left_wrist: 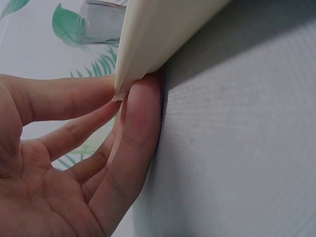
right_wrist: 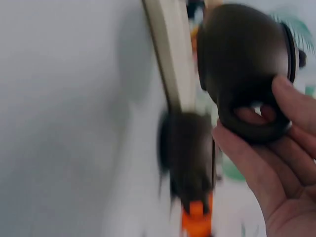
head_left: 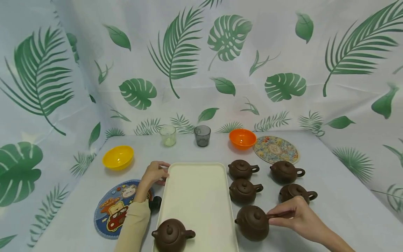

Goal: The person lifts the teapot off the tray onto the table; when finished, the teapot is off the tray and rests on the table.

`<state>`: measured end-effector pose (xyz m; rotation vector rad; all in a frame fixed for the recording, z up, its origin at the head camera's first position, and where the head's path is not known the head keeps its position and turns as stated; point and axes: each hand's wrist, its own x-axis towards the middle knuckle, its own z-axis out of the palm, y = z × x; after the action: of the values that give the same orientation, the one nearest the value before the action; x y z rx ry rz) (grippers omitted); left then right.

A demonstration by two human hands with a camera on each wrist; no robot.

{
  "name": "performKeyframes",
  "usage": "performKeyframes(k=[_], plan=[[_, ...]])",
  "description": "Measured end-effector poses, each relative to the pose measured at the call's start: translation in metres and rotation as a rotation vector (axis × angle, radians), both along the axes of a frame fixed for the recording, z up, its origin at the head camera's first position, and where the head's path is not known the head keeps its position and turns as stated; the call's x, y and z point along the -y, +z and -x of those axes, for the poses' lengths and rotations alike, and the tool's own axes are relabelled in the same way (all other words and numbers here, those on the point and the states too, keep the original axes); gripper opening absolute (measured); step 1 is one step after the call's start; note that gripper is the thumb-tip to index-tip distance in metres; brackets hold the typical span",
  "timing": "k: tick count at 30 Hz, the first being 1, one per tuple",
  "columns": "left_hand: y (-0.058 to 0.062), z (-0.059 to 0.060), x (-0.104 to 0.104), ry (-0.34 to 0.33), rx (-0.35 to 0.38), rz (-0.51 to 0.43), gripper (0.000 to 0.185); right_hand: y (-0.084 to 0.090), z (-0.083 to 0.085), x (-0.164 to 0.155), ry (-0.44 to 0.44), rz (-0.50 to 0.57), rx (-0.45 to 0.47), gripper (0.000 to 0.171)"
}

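A cream rectangular tray (head_left: 196,196) lies in the middle of the table. My left hand (head_left: 156,172) pinches its left edge near the far corner; in the left wrist view the thumb (left_wrist: 69,96) and fingers meet at the rim. My right hand (head_left: 297,218) grips the handle of a dark brown teapot (head_left: 253,223), which hangs just right of the tray. In the right wrist view this teapot (right_wrist: 247,52) is clear of the table, its looped handle between thumb and fingers. Another brown teapot (head_left: 171,235) stands on the tray's near left part.
Several brown teapots (head_left: 244,191) stand right of the tray. Along the back are a green glass (head_left: 168,135), a grey glass (head_left: 202,135), an orange bowl (head_left: 242,139) and a patterned round mat (head_left: 277,149). At left are a yellow bowl (head_left: 118,158) and a blue cartoon mat (head_left: 108,210).
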<state>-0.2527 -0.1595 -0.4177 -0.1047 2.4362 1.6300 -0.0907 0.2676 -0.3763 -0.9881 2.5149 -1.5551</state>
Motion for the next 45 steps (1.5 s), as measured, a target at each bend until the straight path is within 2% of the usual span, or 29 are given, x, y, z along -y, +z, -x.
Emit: performKeyframes(k=[9,13,18,31,40,45], plan=[[0.001,-0.001,0.001,0.008,-0.001,0.003,0.038,-0.01,-0.003,-0.081,0.035,-0.007,-0.006,0.031],[0.002,-0.001,-0.001,0.006,-0.006,0.021,0.039,-0.012,-0.007,-0.108,-0.008,-0.077,0.025,0.029],[0.002,-0.001,-0.001,0.018,-0.011,0.043,0.038,-0.014,-0.009,-0.131,-0.115,-0.219,0.128,0.02],[0.002,-0.001,-0.001,0.003,-0.007,0.033,0.039,-0.021,-0.008,-0.149,-0.176,-0.329,0.249,0.013],[0.002,-0.003,-0.001,0.0,-0.02,0.028,0.039,-0.021,-0.007,-0.147,-0.144,-0.284,0.187,0.015],[0.003,-0.003,-0.002,0.002,-0.022,0.028,0.038,-0.015,-0.009,-0.144,-0.223,-0.333,0.183,0.014]])
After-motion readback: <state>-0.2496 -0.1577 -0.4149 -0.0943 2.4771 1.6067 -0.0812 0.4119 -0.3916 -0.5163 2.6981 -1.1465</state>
